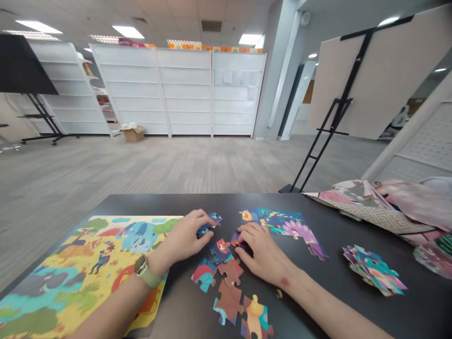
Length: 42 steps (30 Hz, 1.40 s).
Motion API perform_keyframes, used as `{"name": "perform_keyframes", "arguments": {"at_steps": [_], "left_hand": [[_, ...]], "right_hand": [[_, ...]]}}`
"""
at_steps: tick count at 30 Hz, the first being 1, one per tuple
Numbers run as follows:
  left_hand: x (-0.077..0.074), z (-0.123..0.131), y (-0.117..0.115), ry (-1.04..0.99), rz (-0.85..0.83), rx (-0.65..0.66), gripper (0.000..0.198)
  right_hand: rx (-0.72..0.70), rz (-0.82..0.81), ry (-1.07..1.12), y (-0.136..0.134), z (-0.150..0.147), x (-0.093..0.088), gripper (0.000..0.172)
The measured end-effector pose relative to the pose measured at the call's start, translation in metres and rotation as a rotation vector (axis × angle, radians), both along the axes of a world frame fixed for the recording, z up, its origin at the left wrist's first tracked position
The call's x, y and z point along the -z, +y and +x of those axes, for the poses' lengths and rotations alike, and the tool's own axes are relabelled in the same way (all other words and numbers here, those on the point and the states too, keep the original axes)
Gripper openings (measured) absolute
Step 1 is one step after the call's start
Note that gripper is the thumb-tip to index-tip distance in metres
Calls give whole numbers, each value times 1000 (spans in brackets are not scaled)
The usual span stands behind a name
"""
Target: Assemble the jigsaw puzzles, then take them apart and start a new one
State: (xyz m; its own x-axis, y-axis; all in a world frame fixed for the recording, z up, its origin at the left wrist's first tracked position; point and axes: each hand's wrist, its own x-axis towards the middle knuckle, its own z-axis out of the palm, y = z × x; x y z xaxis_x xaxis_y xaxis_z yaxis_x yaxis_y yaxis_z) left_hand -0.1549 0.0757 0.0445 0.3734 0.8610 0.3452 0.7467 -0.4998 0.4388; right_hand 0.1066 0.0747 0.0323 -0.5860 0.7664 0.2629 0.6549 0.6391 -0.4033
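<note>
My left hand (pixel 185 235), with a watch on its wrist, pinches a blue puzzle piece (pixel 211 223) at the middle of the black table (pixel 318 292). My right hand (pixel 263 252) lies with curled fingers pressing a small piece (pixel 236 239) next to a joined strip of pieces (pixel 282 223). A red and blue piece (pixel 221 248) sits between my two hands. Several loose brown, blue and orange pieces (pixel 231 292) lie just in front of my hands.
A finished colourful animal puzzle board (pixel 81 263) covers the table's left side. A stack of loose pieces (pixel 374 272) sits at the right, beside patterned bags (pixel 388 207). Beyond the table stand easel boards (pixel 370 75), white shelves (pixel 183 92) and a cardboard box (pixel 133 133).
</note>
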Motion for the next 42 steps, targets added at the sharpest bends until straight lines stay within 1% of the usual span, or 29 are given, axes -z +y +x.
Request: {"name": "perform_keyframes", "arguments": {"at_steps": [3, 5, 7, 10, 11, 13, 15, 17, 18, 19, 20, 22, 23, 24, 25, 27, 30, 33, 34, 35, 36, 38, 41, 42], "left_hand": [[-2, 14, -10, 95, -59, 228, 30], [-1, 20, -13, 173, -77, 311, 33], [2, 22, -12, 219, -60, 294, 30], [7, 23, -8, 230, -17, 198, 25], [8, 22, -6, 228, -9, 167, 24], [8, 19, -4, 220, 0, 112, 21], [5, 15, -5, 209, 4, 77, 16], [0, 15, -9, 196, -3, 107, 15], [-3, 17, -12, 185, -19, 158, 19], [-6, 19, -16, 171, -42, 227, 27], [-8, 22, -20, 159, -69, 303, 40], [-9, 29, -28, 155, -124, 427, 64], [-9, 30, -30, 174, -148, 461, 73], [-8, 31, -32, 204, -163, 470, 77], [-6, 31, -32, 238, -172, 464, 78], [-4, 27, -28, 285, -158, 418, 68], [-4, 20, -21, 267, -67, 313, 47], [-8, 21, -19, 216, -13, 254, 16], [-10, 23, -20, 202, -10, 250, 16], [-10, 26, -21, 189, -12, 248, 21], [-10, 29, -22, 177, -17, 248, 21], [-7, 36, -24, 174, -32, 251, 13], [-2, 44, -26, 207, -50, 276, 40], [-2, 45, -26, 211, -52, 286, 41]], "right_hand": [[25, 3, 8, 4, 4, 1, 7], [25, 21, 26, 4, 5, 0, 8], [-7, 30, 43, 0, 4, -3, 13], [-100, -34, 17, -5, 3, -7, 33], [-120, -63, 1, -6, 3, -8, 36], [-136, -92, -28, -4, 5, -7, 40], [-113, -75, -39, 0, 7, -6, 41], [-64, -32, -29, 5, 10, -4, 35], [-31, -11, -16, 8, 12, -3, 28], [3, 7, 2, 11, 13, -1, 22], [41, 25, 21, 14, 15, 0, 22], [141, 64, 34, 23, 21, 4, 32], [206, 84, 15, 28, 25, 7, 37], [273, 96, -23, 32, 30, 9, 40], [333, 97, -78, 36, 35, 11, 45], [399, 52, -213, 42, 45, 14, 54], [370, -44, -349, 43, 51, 15, 59], [308, -74, -354, 37, 47, 11, 57], [283, -74, -340, 34, 45, 9, 57], [256, -70, -325, 31, 42, 6, 56], [231, -64, -309, 28, 39, 4, 54], [178, -51, -277, 23, 34, -1, 51], [136, -34, -226, 17, 29, -5, 44], [138, -35, -213, 17, 28, -6, 43]]}}
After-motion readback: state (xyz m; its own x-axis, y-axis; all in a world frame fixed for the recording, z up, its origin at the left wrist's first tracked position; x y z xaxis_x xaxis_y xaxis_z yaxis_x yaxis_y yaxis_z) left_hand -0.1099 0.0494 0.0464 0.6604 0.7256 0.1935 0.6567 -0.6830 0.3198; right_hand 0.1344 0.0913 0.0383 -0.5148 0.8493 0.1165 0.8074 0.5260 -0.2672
